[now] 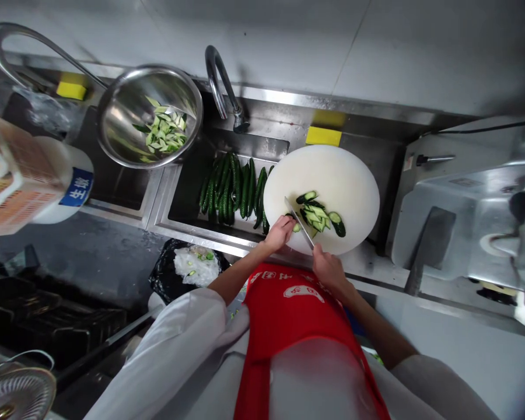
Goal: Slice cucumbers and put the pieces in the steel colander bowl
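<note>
A round white cutting board (pixel 345 175) lies on the steel counter. My right hand (pixel 328 267) is wrapped round the handle of a kitchen knife (pixel 304 231), whose blade slants up and left across the board. Left of the blade, my left hand (pixel 280 231) has its fingers closed on a piece of cucumber (pixel 290 216), mostly hidden by the fingers. Cut cucumber slices (pixel 316 217) are heaped right of the knife. One larger cucumber piece (pixel 338 224) lies at the right side of the heap, another (pixel 306 197) above it.
Whole cucumbers (pixel 227 184) fill the sink left of the board. A steel bowl (pixel 126 140) with cut pieces stands beyond it, near a faucet (pixel 221 84). A yellow sponge-like block (pixel 324 136) sits behind the board. Below the sink is a black-lined bin (pixel 161 271); a machine (pixel 459 221) stands right.
</note>
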Tool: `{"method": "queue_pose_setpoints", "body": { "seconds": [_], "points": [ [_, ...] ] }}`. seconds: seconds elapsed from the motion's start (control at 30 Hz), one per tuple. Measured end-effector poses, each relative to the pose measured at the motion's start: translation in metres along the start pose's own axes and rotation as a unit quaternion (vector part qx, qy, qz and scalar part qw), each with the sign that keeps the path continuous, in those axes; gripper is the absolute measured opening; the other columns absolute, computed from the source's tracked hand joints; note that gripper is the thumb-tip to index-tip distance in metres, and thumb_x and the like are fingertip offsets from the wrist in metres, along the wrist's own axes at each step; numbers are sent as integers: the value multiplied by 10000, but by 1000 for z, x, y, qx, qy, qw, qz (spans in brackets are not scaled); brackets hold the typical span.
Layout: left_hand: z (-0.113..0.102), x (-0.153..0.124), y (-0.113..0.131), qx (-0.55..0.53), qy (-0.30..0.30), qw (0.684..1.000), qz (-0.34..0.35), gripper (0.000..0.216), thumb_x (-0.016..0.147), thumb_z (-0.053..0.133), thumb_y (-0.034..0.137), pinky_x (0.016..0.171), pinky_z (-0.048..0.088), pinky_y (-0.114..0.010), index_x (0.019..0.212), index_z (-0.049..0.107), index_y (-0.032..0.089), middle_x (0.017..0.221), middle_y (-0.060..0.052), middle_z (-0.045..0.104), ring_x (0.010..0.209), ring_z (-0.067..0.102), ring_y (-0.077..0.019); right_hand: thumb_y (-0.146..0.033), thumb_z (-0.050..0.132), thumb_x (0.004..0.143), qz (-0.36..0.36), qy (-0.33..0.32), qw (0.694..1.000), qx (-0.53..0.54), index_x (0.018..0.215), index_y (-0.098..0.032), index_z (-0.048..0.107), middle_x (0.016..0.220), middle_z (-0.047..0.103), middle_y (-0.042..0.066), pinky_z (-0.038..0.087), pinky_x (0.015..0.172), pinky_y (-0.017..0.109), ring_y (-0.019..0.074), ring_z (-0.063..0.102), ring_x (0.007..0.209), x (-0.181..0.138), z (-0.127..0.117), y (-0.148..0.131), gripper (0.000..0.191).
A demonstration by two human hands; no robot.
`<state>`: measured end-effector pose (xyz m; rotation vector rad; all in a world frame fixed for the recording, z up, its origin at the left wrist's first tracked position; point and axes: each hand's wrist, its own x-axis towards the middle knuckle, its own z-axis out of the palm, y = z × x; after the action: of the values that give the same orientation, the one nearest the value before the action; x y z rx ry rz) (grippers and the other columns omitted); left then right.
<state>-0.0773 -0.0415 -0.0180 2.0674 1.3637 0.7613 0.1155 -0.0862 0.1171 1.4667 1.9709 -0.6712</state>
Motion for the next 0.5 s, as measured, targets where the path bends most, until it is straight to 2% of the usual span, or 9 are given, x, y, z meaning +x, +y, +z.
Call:
{"method": "queue_pose_setpoints", "body": {
  "seconds": [0.3,0.4,0.5],
  "points": [
    [-4,-3,0,-14,17,1000,-5,291,1013,352,252,882,493,-342,1029,631,173,1064,-90,576,986,508,-181,-184,282,987,13,2,1000,14,1233,-127,432,904,698,134,413,711,292,240,687,863,9,4,-5,294],
    [-7,-4,-3,9,11,1000,0,296,1012,358,271,860,493,-339,1007,637,171,1027,-90,569,964,499,-188,-209,273,995,0,22,1000,7,1236,-129,429,883,696,125,408,702,287,233,687,841,5,4,-4,297],
    [-6,-4,-5,17,-7,1000,5,279,1007,369,253,864,488,-348,1065,629,171,993,-92,569,951,496,-196,-234,286,994,0,14,1000,9,1264,-119,408,871,696,127,407,700,282,228,688,827,2,3,-5,317]
  ]
}}
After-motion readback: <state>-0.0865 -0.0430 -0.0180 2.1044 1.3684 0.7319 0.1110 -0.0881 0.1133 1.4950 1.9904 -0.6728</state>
